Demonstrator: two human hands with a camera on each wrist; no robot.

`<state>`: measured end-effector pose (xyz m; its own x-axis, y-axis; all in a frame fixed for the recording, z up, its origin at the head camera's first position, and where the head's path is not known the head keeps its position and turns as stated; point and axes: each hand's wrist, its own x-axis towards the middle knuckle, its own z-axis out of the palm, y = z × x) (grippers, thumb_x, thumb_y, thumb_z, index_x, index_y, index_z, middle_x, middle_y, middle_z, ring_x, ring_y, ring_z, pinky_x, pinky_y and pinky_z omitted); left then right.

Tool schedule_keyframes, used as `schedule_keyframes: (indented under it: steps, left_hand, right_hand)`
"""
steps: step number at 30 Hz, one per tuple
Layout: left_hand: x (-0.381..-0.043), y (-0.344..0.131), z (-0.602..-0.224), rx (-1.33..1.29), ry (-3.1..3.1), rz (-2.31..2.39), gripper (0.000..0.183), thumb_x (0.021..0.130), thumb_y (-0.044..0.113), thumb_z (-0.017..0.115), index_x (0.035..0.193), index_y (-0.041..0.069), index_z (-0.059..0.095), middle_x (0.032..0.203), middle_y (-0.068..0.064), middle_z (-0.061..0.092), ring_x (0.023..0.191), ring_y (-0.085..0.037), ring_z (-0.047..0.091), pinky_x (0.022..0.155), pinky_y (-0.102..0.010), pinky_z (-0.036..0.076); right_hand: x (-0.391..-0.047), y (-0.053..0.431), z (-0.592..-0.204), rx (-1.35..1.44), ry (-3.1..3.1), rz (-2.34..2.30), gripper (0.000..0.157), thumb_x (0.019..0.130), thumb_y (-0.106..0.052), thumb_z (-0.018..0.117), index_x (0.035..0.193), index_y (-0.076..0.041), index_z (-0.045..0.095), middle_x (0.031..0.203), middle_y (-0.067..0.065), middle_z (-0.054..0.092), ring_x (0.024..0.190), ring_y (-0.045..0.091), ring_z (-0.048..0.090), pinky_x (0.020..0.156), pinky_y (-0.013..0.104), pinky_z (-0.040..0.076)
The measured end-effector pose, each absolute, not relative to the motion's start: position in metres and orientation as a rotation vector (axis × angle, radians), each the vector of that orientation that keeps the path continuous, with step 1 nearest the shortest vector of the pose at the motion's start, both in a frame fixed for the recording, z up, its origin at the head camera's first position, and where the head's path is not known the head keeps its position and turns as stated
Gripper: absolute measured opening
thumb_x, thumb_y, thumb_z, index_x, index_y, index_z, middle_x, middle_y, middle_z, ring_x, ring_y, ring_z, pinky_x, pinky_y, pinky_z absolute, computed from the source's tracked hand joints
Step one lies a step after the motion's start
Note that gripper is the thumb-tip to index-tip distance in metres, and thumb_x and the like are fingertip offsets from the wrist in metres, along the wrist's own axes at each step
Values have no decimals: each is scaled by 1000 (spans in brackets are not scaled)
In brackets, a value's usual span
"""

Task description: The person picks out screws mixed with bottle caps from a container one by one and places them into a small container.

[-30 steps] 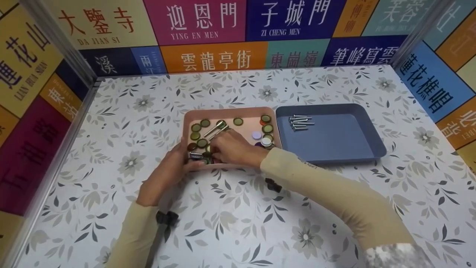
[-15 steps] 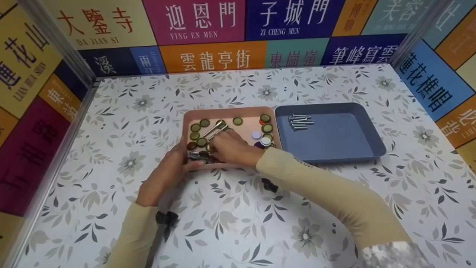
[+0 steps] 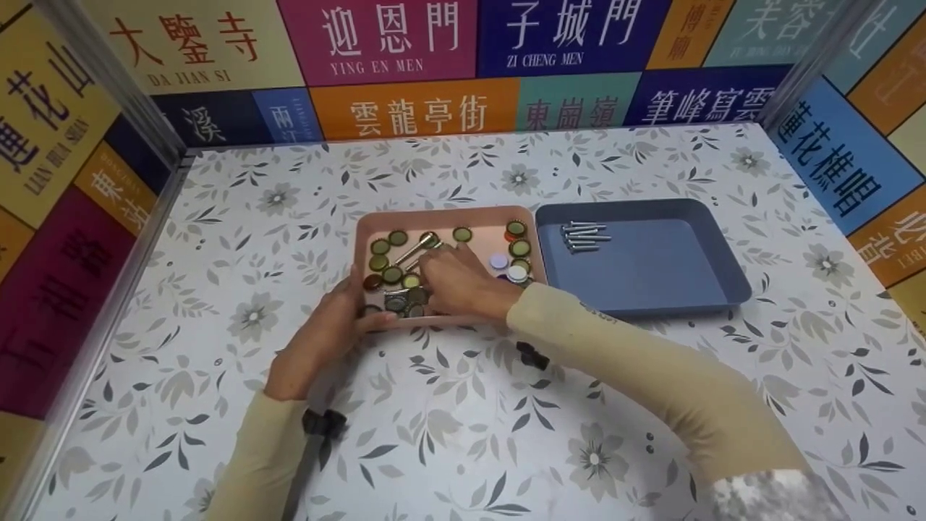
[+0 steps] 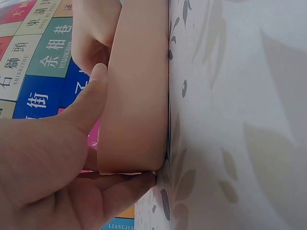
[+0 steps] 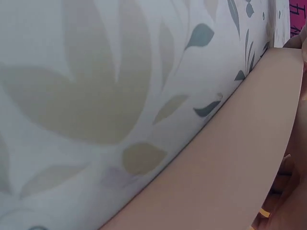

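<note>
While a panel [image 4: 14, 67] reads "SHISHITOU", the left hand [image 3: 333, 315] grips a tray [image 3: 448, 215]; right hand [image 3: 459, 280], grip unclear.

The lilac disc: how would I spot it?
On the flowered table, find the pink tray, left of the blue tray. Near its right end, beside greenish bottle caps and a white disc, lies the lilac disc, the only pale purple piece visible.

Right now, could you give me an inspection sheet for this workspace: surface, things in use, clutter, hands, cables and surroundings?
Surface: white tabletop with leaf and flower print
Job's things: pink tray beside blue tray; screws in both
Clutter: bottle caps among the screws in the pink tray
Left hand: grips the pink tray's left end
Right hand: inside the pink tray; whether it holds anything is hidden
Cables: nothing seen
Surroundings: colourful panels with Chinese lettering
</note>
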<state>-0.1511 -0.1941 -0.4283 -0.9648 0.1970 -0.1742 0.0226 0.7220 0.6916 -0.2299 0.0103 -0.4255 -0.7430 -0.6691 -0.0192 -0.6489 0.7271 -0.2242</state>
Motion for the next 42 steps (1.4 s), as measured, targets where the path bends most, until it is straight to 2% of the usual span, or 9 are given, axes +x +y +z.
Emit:
schedule_keyframes:
  steps: [7, 12, 19, 22, 25, 27, 31, 35, 42]
  left_hand:
    - [-150, -195, -429, 174, 2713, 1020, 103, 94, 34, 69, 158, -2, -4, 162, -31, 22, 145, -39, 38, 121, -51, 30]
    - [-150, -195, -428, 148, 2692, 1026, 103, 95, 36, 68, 159, 1, -6, 163, -29, 21, 145, -38, 38, 121, -51, 30]
    - [-151, -195, -429, 125, 2679, 1073, 102, 94, 33, 69, 160, 3, -4, 165, -23, 21, 148, -36, 34, 123, -48, 27]
    - [-151, -195, -428, 126, 2673, 1089, 102, 94, 33, 69, 160, 4, -3, 166, -21, 19, 149, -35, 32, 123, -48, 26]
    - [-151, -194, -428, 126, 2666, 1099, 101, 94, 33, 69, 160, 5, -3, 166, -20, 19, 149, -35, 33, 123, -49, 27]
    - [-151, -194, -428, 118, 2657, 1112, 101, 94, 33, 69, 161, 7, -3, 166, -20, 21, 149, -34, 34, 123, -49, 27]
    - [-151, -193, -427, 121, 2658, 1093, 100, 96, 32, 67, 160, 6, -4, 165, -21, 22, 149, -34, 34, 123, -49, 28]
    - [-150, -193, -428, 132, 2667, 1070, 101, 96, 33, 67, 160, 5, -6, 164, -23, 23, 147, -34, 36, 122, -49, 29]
    - [-150, -193, -429, 166, 2685, 1098, 98, 96, 29, 67, 161, 7, -3, 163, -21, 27, 147, -33, 38, 122, -49, 30]
  right_hand:
    - [-237, 30, -419, -1066, 2892, -273, 8, 83, -12, 70, 91, -8, 69, 95, 7, 70, 97, 29, 64, 95, 46, 47]
    - [-242, 45, -413, -1010, 2908, -309, 13, 88, -14, 71, 98, -6, 67, 101, 9, 68, 101, 29, 60, 95, 45, 43]
    - [-248, 66, -409, -977, 2924, -324, 9, 90, -11, 69, 97, -9, 65, 102, 8, 67, 101, 29, 59, 86, 44, 40]
    - [-250, 76, -409, -944, 2923, -365, 8, 91, -15, 68, 95, -8, 66, 102, 9, 67, 106, 30, 59, 99, 48, 40]
    - [-253, 86, -408, -929, 2929, -401, 13, 91, -18, 70, 94, -7, 65, 100, 10, 68, 108, 31, 59, 115, 52, 33]
    - [-255, 92, -407, -928, 2945, -408, 12, 92, -18, 70, 95, -6, 65, 100, 10, 69, 110, 32, 59, 118, 52, 31]
    - [-257, 104, -406, -917, 2967, -472, 8, 93, -13, 67, 95, -5, 65, 108, 12, 68, 115, 33, 58, 106, 49, 40]
    - [-258, 117, -408, -872, 2970, -533, 6, 93, -11, 65, 95, -6, 65, 113, 11, 67, 111, 33, 58, 93, 46, 40]
    - [-262, 145, -407, -839, 2976, -602, 6, 92, -9, 66, 97, -5, 65, 98, 12, 66, 100, 32, 59, 89, 47, 42]
